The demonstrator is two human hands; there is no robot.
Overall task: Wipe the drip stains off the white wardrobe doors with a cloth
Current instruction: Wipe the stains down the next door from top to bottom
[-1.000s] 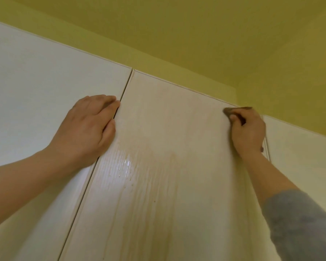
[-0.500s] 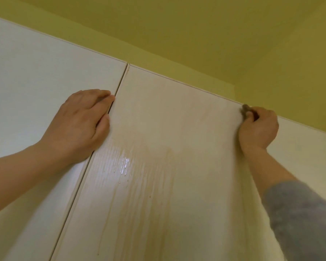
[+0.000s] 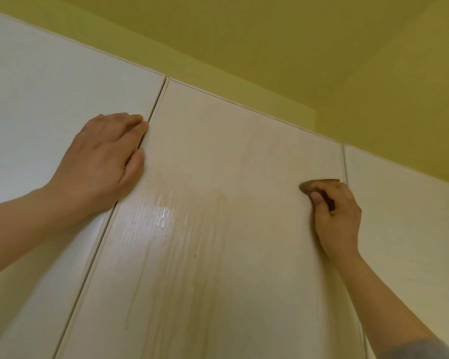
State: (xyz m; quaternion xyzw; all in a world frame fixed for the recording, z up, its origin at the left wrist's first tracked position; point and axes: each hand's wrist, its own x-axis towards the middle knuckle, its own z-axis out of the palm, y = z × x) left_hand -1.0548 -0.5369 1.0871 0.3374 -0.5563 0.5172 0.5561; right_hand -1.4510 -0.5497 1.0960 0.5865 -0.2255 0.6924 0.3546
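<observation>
Right hand [image 3: 335, 216] has a closed grip on the cloth [image 3: 312, 187], pressed high on the middle door [image 3: 244, 164] by its right edge. Left hand [image 3: 106, 161] lies flat, holding nothing. Stains [image 3: 182, 268] run down the door — most wiping is left, I judge.

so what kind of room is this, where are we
Probably a bedroom or similar room at home, seen close to the ceiling. Tall white wardrobe doors run almost up to a yellow-green ceiling, and the right hand presses a brown cloth against the stained middle door.
</observation>
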